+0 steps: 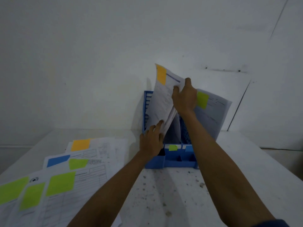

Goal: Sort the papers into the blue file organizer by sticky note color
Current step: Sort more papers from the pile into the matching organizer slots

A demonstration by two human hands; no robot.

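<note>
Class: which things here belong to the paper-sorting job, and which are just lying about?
Job: organizer; orange-note papers, gripped by right hand, touched by left hand; green-note papers; loose papers.
Lying about: white board; specks on table.

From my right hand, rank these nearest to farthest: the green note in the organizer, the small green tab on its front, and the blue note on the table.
1. Green note: just right of the right hand gripping the papers.
2. Green tab: below, on the organizer front.
3. Blue note: far left, on the table.
</note>
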